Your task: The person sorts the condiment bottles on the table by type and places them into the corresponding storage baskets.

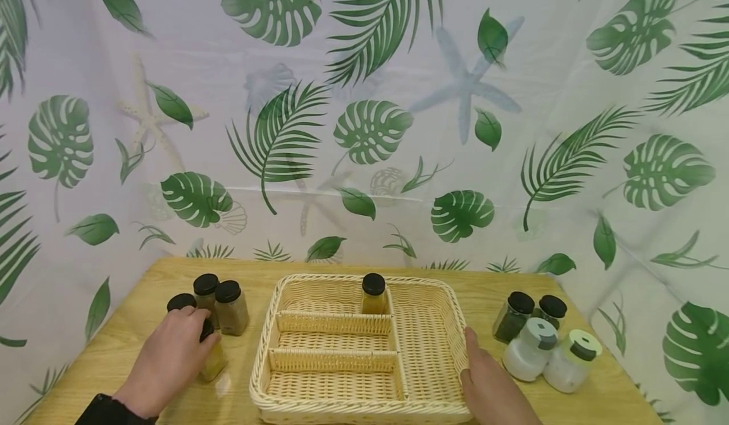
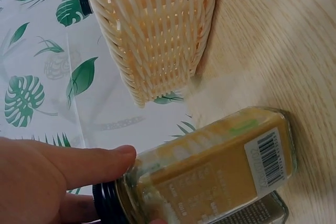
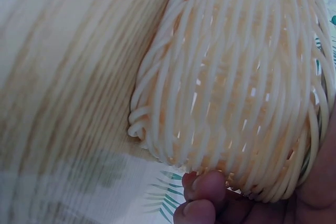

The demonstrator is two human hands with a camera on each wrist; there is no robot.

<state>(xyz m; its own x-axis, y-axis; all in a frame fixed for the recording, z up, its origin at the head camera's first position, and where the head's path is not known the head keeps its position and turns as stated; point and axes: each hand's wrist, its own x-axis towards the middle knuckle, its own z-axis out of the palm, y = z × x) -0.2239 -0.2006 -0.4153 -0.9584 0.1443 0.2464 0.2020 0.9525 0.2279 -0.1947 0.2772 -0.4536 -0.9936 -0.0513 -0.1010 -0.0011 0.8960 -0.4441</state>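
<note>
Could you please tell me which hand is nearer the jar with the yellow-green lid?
Right: the right hand holds the basket, left of that jar; the left hand grips a yellow jar past the basket's left side.

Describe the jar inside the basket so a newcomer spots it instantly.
Find the woven basket at front centre. In its back-left compartment, at the right end, stands a black-lidded jar with yellowish contents. It's the only jar inside the basket.

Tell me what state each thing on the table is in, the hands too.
Left hand: gripping yellow jar
Yellow jar: lidded, held
Right hand: holding basket at right side
Basket: upright, held
Basket jar: lidded, upright
Three other left jars: lidded, one partly hidden
Dark right jars: lidded, upright
White jars: lidded, upright
</note>
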